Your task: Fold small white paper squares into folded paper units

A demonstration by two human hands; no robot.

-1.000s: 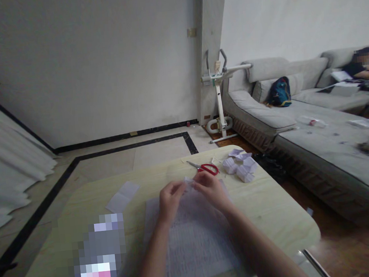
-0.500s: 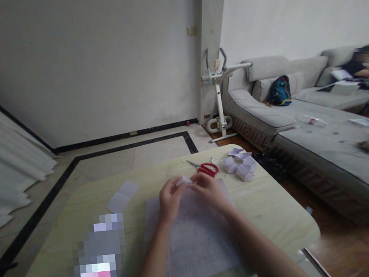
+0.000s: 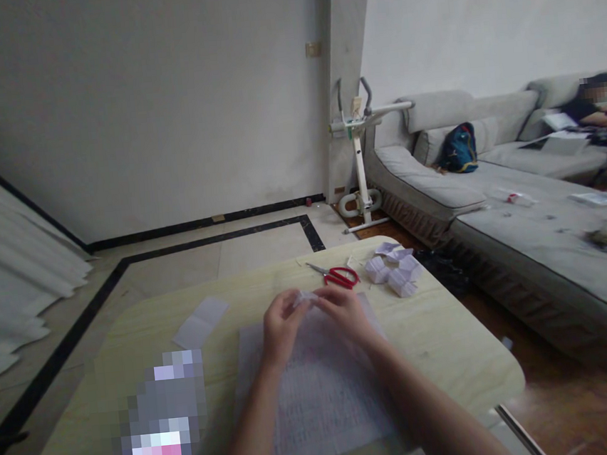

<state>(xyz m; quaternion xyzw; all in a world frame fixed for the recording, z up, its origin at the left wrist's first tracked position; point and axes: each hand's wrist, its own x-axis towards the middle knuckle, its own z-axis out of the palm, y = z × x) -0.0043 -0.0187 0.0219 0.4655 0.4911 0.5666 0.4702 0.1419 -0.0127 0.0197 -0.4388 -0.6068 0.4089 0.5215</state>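
Between my fingertips is a small piece of folded white paper (image 3: pixel 304 297), partly covered by the fingers. My left hand (image 3: pixel 281 324) pinches it from the left, and my right hand (image 3: pixel 342 309) grips its right side. Below both hands lies a large printed sheet (image 3: pixel 325 404) on the pale wooden table (image 3: pixel 443 343). Scissors with red handles (image 3: pixel 340 276) rest just beyond my right hand, blades pointing left. Several folded paper pieces (image 3: pixel 401 272) sit in a cluster at the table's far right. A creased paper slip (image 3: pixel 201 323) lies flat to the left.
A pixelated patch (image 3: pixel 159 427) hides something at the table's left front. Past the table stand an exercise machine (image 3: pixel 360 158) and a grey sofa (image 3: pixel 540 233) with a blue backpack (image 3: pixel 460 148) on it. A person (image 3: pixel 596 110) sits at the sofa's far end.
The paper between my hands has shifted slightly and looks more crumpled or turned. My right fingers have moved a little closer to the left ones. The scissors and the other papers stay put.
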